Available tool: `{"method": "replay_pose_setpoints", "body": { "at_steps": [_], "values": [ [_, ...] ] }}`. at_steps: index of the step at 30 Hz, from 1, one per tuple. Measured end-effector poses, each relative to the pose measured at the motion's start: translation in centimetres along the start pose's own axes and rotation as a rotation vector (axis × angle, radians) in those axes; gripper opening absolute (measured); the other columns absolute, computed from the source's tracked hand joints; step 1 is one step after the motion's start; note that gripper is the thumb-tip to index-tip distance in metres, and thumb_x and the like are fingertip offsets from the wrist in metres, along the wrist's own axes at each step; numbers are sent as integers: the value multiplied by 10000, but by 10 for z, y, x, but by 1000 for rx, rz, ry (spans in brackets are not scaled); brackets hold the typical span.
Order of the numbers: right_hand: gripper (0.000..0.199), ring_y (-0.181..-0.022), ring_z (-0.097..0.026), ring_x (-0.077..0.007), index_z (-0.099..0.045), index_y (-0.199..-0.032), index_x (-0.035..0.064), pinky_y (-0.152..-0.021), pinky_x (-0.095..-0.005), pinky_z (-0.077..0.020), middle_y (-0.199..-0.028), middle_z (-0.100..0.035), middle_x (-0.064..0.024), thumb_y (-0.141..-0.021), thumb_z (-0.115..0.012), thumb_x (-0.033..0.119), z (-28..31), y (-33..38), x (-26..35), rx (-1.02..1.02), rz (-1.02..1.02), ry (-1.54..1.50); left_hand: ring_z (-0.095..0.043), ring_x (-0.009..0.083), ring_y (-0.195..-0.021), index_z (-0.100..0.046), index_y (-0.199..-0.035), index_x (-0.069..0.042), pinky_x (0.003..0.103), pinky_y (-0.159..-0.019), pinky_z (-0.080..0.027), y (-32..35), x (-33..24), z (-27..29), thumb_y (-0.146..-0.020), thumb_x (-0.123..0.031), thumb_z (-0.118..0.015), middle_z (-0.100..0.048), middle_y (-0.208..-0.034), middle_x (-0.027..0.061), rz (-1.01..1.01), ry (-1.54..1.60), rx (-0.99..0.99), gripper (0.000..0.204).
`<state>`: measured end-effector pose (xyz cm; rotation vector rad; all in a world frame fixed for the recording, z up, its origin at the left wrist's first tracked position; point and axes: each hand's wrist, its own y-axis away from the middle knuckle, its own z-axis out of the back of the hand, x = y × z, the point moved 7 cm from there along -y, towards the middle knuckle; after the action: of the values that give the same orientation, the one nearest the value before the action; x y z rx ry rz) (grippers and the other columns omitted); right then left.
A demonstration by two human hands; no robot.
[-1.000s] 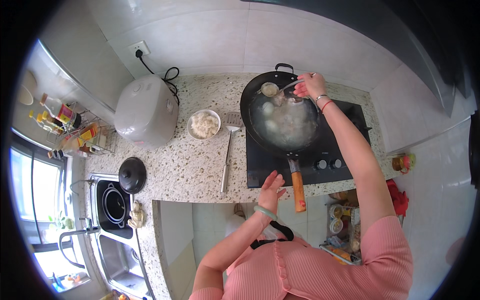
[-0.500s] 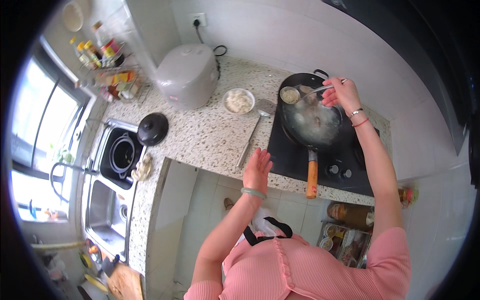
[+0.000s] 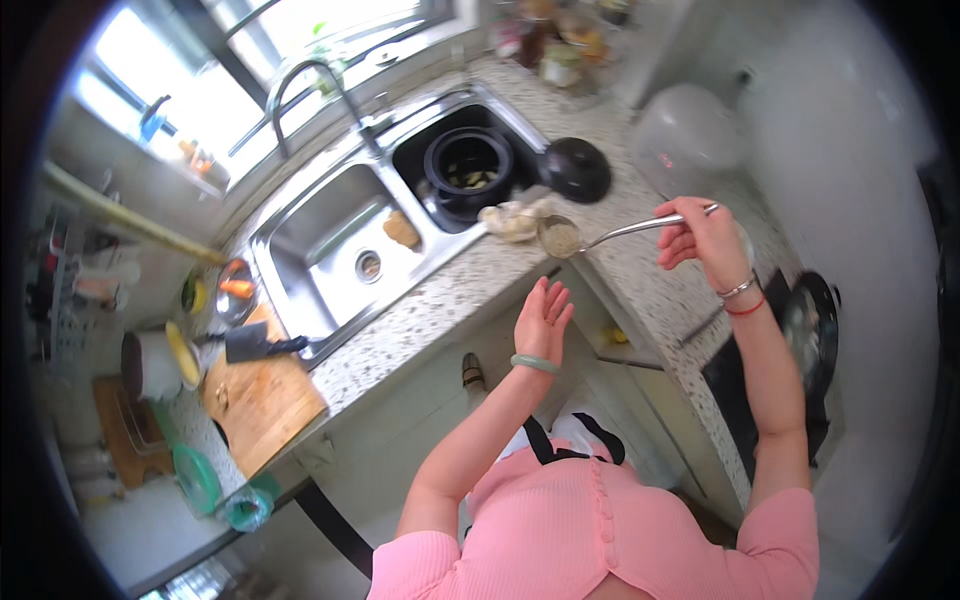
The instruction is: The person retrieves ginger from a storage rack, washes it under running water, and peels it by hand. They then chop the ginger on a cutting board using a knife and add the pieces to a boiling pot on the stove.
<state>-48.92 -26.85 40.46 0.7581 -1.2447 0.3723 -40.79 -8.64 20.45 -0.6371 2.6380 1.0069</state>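
My right hand (image 3: 705,242) grips the metal handle of a ladle (image 3: 640,230), held out level over the counter's edge. Greyish, cloudy liquid fills the ladle's bowl (image 3: 562,238). Just below that bowl, my left hand (image 3: 543,318) is held out with its fingers stretched and nothing in it. Beyond the ladle is a double sink: a steel basin (image 3: 325,250) on the left and a black one on the right. A black pot (image 3: 468,160) stands in the black basin, with some pale bits inside. A pale, crumpled clump (image 3: 512,220) lies beside the sink, next to the ladle's bowl.
A round black lid (image 3: 577,168) sits right of the sink, near a blurred rice cooker (image 3: 690,135). The tall faucet (image 3: 325,70) arches over the basins. At left, a cleaver (image 3: 262,343) rests on a wooden cutting board (image 3: 262,400). The wok (image 3: 812,330) is on the stove at right.
My view has swung left from the stove to the sink. The ladle, in my right hand, has moved away from above the wok toward the sink, and my left hand has come beneath it.
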Motion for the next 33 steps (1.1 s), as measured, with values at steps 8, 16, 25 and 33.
{"method": "replay_pose_setpoints", "body": {
  "at_steps": [8,16,25,33],
  "values": [
    [320,-557,-659,-214,-598,-967,-47,-480,-296,-548,-710,-644,-147,-939,-455,239,-279,-140,-77,260,-147,-104,-420,296,-1249,-317,-1375,-12,422,-1027,-372,-28,-168,123,-947,-299,-504,-402,-1355,196,-174,123,-220,548],
    [215,-601,-650,-221,-594,-1025,36,-568,-315,-522,-707,-631,-138,-939,-471,189,-481,-212,-179,362,229,452,-368,288,-1293,-283,-1400,-20,405,-1054,-327,-31,-244,198,-979,-293,-441,-342,-1400,210,-236,190,-325,526],
    [46,-787,-574,-298,-537,-832,75,-709,-397,-468,-823,-539,-127,-822,-507,109,-541,-164,-210,794,1114,1341,-450,282,-1204,-341,-1362,-37,429,-1028,-376,-26,-269,232,-949,-280,-501,-410,-1324,179,-299,294,-355,505],
    [166,-739,-613,-214,-588,-988,36,-646,-320,-490,-780,-578,-108,-907,-493,144,-500,-177,-169,480,665,751,-405,333,-1246,-328,-1357,-33,469,-1021,-380,-31,-268,206,-934,-297,-526,-372,-1344,185,-244,287,-354,537]
  ]
}}
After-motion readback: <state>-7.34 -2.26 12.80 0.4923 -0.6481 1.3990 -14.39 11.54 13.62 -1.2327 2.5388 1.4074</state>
